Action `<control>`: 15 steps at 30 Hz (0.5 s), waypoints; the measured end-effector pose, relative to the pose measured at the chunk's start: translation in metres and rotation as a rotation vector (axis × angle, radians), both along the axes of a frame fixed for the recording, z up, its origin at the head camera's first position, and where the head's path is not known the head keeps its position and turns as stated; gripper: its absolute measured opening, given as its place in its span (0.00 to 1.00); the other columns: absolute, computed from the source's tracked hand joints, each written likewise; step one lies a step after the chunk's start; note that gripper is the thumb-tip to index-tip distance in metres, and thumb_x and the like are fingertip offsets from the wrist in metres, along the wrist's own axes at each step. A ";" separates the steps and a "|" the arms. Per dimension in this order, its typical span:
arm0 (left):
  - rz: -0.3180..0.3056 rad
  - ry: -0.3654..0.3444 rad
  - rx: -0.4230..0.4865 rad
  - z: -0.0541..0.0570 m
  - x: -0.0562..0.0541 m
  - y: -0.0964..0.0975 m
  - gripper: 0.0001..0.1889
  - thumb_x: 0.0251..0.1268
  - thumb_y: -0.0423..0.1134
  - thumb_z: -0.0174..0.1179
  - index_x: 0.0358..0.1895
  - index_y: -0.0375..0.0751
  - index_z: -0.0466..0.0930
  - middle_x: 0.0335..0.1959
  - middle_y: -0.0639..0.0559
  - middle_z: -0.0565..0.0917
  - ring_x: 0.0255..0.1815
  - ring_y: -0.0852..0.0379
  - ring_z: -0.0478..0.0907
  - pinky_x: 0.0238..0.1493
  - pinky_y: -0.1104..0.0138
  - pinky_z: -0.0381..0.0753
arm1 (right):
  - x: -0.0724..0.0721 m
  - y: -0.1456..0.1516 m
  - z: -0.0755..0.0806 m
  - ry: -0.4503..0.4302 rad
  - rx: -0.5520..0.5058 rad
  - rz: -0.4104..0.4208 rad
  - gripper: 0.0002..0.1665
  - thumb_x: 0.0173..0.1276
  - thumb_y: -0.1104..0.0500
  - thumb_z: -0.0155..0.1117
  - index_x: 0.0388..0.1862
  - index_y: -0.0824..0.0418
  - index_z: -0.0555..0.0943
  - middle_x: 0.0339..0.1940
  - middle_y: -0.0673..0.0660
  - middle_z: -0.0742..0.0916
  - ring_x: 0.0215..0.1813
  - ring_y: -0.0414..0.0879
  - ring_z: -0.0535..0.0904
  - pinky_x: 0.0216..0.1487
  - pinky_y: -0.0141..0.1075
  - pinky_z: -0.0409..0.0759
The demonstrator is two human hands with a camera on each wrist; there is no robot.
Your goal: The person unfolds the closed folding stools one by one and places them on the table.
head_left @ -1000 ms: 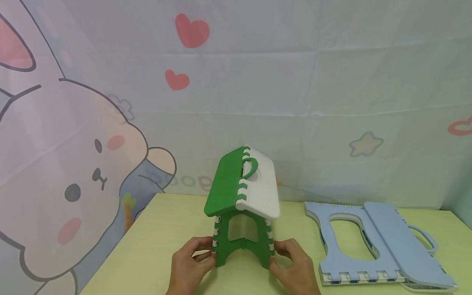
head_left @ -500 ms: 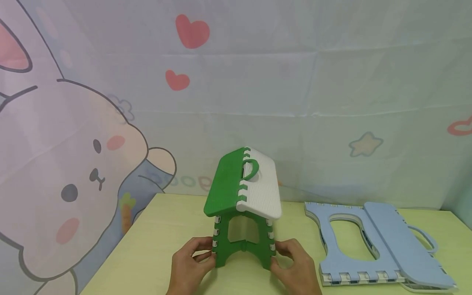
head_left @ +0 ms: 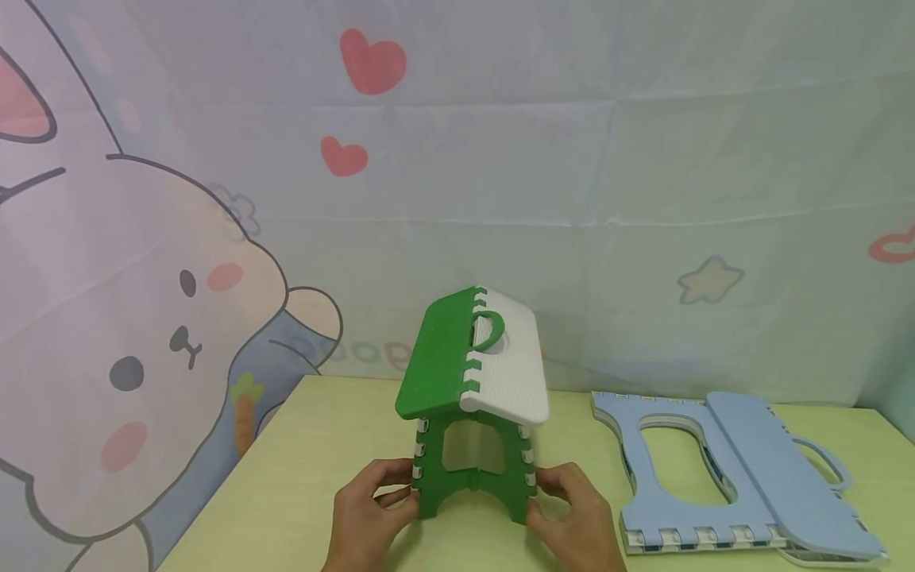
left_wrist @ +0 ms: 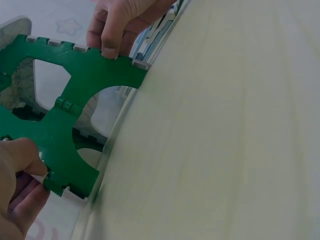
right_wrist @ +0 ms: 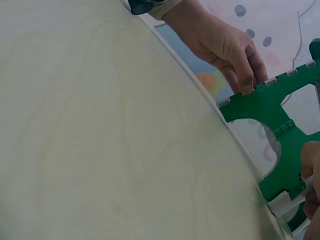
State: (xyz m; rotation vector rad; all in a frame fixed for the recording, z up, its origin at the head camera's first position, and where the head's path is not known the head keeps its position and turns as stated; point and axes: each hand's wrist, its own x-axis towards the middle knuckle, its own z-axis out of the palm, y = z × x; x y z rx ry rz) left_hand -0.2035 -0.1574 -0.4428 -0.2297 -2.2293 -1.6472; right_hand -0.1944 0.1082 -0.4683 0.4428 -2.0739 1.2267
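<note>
A green and white folding stool [head_left: 438, 357] stands half unfolded on the table, its seat peaked like a roof. A green loop handle [head_left: 489, 332] sits at the seat's middle hinge. My left hand [head_left: 368, 512] pinches the lower edge of the left leg side, thumb in front. At the opposite side, my right hand [head_left: 577, 516] grips the right leg edge the same way. In the left wrist view, the green front leg panel [left_wrist: 95, 80] is bent at its centre hinge, with both hands on its outer edges. The rear legs are mostly hidden.
A light blue folding stool [head_left: 779, 469] lies folded flat on the table [head_left: 243, 508] to the right, its handle [head_left: 822, 461] pointing right. Behind the table hangs a cloth backdrop [head_left: 500, 175] with a cartoon rabbit and hearts.
My right hand has shifted slightly to the right with the right leg side, and the stool stands a little wider. The left hand stays in place.
</note>
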 end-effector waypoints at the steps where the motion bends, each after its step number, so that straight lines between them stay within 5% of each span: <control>1: 0.000 0.001 -0.005 0.000 0.000 0.000 0.18 0.55 0.17 0.71 0.47 0.38 0.88 0.47 0.47 0.87 0.47 0.51 0.88 0.48 0.67 0.89 | 0.000 0.000 0.000 0.002 0.003 -0.001 0.26 0.48 0.80 0.76 0.42 0.58 0.85 0.43 0.42 0.84 0.42 0.43 0.86 0.44 0.39 0.90; 15: -0.008 -0.001 -0.012 0.000 -0.001 -0.002 0.18 0.55 0.18 0.72 0.46 0.40 0.89 0.48 0.48 0.87 0.47 0.52 0.88 0.48 0.67 0.89 | 0.000 0.001 0.000 -0.014 0.002 -0.004 0.26 0.49 0.80 0.76 0.43 0.57 0.84 0.43 0.42 0.84 0.43 0.45 0.86 0.45 0.39 0.90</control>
